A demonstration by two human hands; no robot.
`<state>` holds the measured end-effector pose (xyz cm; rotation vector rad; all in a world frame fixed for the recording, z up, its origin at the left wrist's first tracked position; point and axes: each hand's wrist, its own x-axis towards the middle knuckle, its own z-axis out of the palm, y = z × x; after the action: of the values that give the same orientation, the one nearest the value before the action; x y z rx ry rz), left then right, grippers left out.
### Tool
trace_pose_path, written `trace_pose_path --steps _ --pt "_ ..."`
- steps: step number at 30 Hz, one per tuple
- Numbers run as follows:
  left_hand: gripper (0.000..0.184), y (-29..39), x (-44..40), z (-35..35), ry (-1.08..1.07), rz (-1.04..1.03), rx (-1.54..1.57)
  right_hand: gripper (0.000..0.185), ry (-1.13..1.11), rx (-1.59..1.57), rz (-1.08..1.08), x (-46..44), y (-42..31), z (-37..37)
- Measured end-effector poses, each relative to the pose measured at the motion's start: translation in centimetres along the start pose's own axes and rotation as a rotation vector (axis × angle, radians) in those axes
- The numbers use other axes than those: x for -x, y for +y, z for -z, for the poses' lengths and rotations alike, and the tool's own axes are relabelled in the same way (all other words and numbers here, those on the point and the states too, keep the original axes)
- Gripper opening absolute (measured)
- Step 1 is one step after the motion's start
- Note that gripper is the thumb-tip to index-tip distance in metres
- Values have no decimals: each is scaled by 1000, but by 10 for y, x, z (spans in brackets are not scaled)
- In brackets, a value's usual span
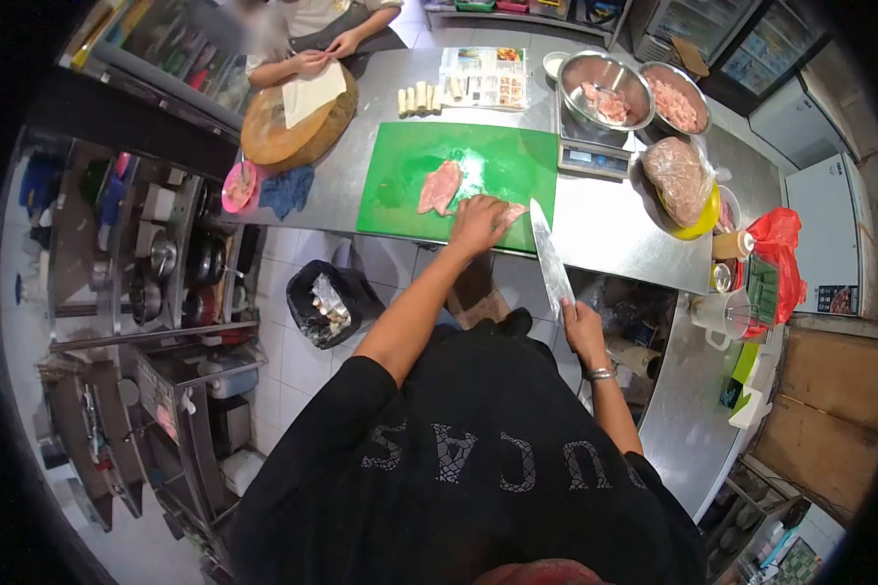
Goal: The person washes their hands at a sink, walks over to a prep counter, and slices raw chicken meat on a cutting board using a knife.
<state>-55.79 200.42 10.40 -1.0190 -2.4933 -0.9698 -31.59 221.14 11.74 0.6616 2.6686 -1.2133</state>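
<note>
My left hand presses down on a small piece of raw meat near the front edge of the green cutting board. Its fingers are curled over the meat, which partly hides it. Just left of that hand lies a larger pale pink slice of raw meat, flat on the board. My right hand is closed round the handle of a large kitchen knife. The long blade points away from me, its tip over the board's right side, close beside the small piece.
A metal bowl of meat stands on a scale; another bowl of meat is beside it. A bagged meat lump rests right. Rolls lie at the back. A co-worker's hands handle a wrapper on a round wooden block.
</note>
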Motion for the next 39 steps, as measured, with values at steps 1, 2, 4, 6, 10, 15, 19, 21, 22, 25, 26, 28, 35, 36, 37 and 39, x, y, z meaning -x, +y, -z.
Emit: trace_pose_path --steps 1,2,4,6,10,15,19,21,22,25,26,28,35,36,37,39 --pt "18 -4 0 -4 -63 13 -40 55 -5 8 -18 -5 -2 1" --pt "19 -7 2 -8 -128 27 -80 55 -7 6 -20 -6 -4 2" --pt "19 -21 3 -9 -167 46 -73 55 -26 -4 -19 -10 -9 2" --pt "19 -38 11 -6 -208 70 -69 55 -35 -9 9 -13 -8 -3" --pt "16 -47 17 2 -110 188 -5 54 -98 12 17 -20 -18 -6" --pt "10 -16 9 5 -113 59 -16 51 -93 102 103 -42 -20 -21" --pt "14 -14 8 -4 -95 37 -98 50 -15 171 168 -75 -39 -34" --pt "12 -11 10 -7 -84 60 -114 49 -19 181 141 -66 -35 -32" --pt "10 -12 5 -8 -65 79 -135 48 -16 193 123 -64 -35 -29" --pt "15 -24 -2 -20 -212 293 -207 46 -78 227 118 -23 -17 -7" --pt "15 -19 -6 -17 -212 286 -202 46 -70 228 114 -8 -13 3" --pt "20 -4 -11 -6 -9 410 -464 46 -127 172 49 20 -7 18" --pt "26 -9 -4 -31 -173 366 -194 52 -24 24 -76 8 13 -3" --pt "26 -4 -6 -36 -180 348 -192 52 0 -39 -36 -2 7 -12" --pt "25 2 -10 -42 -147 346 -46 53 32 -102 4 -12 -1 -20" --pt "23 10 -14 -51 -29 307 116 53 57 -88 22 -32 -14 -30"
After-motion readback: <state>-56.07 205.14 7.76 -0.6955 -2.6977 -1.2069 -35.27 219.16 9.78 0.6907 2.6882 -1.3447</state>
